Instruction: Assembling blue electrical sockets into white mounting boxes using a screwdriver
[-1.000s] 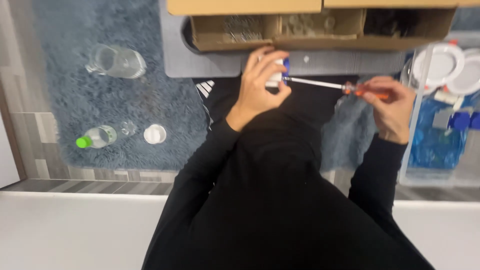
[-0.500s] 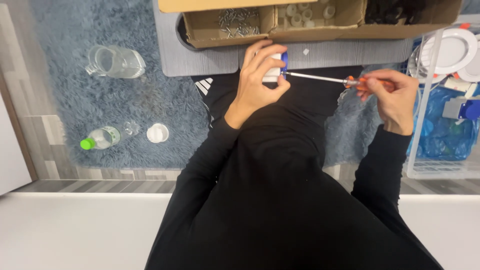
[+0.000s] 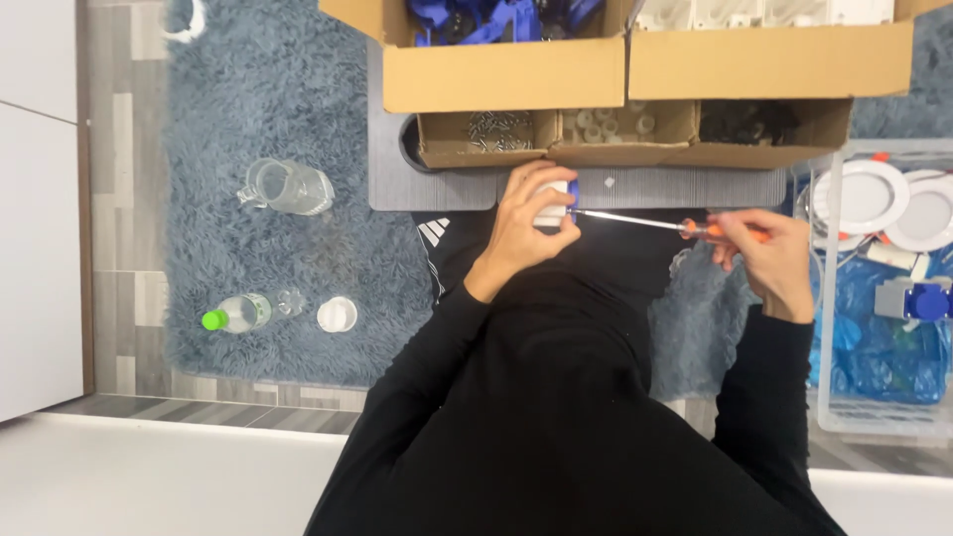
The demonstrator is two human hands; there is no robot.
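Observation:
My left hand [image 3: 526, 220] grips a small white and blue plastic part [image 3: 557, 204] in front of me, just below the grey lap tray [image 3: 437, 184]. My right hand [image 3: 764, 256] holds a screwdriver [image 3: 663, 224] by its orange handle. Its thin metal shaft runs level to the left and its tip meets the right side of the part. Both arms are in black sleeves. My fingers cover most of the part.
Cardboard boxes [image 3: 516, 74] with compartments of small screws and fittings sit beyond the tray. A clear bin [image 3: 884, 298] at right holds round white lamps and blue parts. On the blue rug lie a glass jar [image 3: 288, 187], a green-capped bottle [image 3: 238, 314] and a white cap [image 3: 337, 315].
The view has tilted so that more of the boxes shows at the top. Both hands keep their hold, with the screwdriver still pressed to the part.

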